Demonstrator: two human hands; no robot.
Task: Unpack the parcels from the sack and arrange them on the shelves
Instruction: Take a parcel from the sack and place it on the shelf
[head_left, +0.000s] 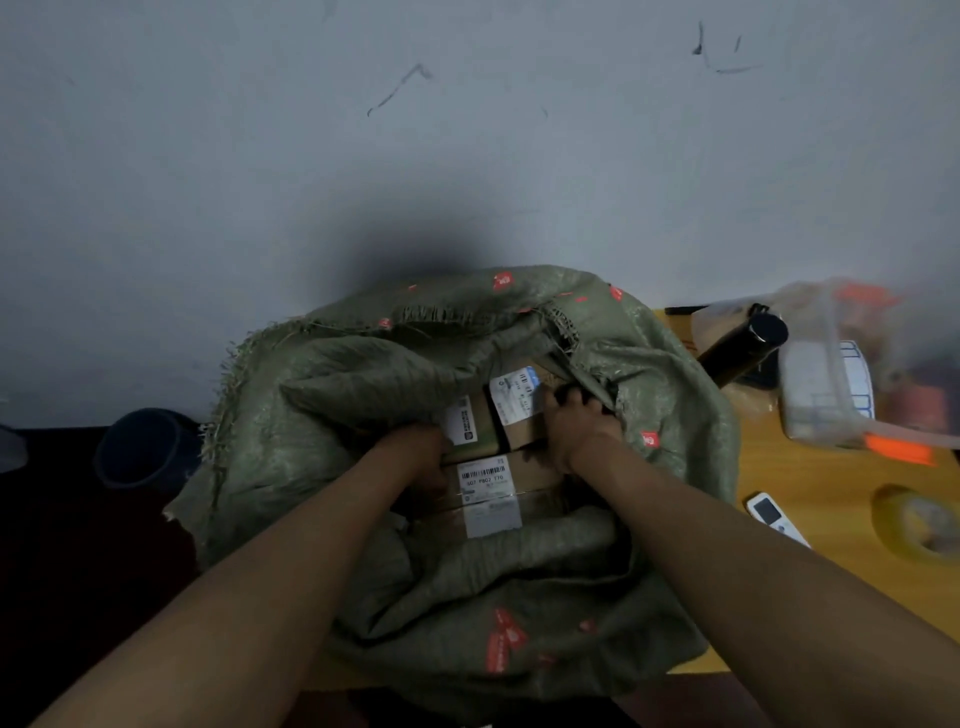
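A green woven sack (363, 395) with red printed marks is lying open on a yellow table (810, 499), its frayed mouth facing the camera and folded back. Inside the opening, several brown cardboard parcels are sitting packed closely together. A near parcel (535, 480) is carrying a white barcode label; a far-left parcel (480, 423) and a far-right parcel (522, 415) are lying just behind it, each bearing its own label.

The left hand (415, 449) is reaching into the sack at the left edge of the parcels; its fingers are hidden behind the parcels and cloth, so whether they are gripping anything cannot be told. The right hand (582, 415) is curling its fingers around a fold of the sack's cloth beside the far-right parcel, gripping it.

On the table to the right, a black cylinder (743, 353), a clear plastic bag (831, 374) of small items, a white remote control (774, 514) and a roll of tape (914, 522) are lying well apart from the sack. A dark bucket (140, 447) is standing on the floor at the left.
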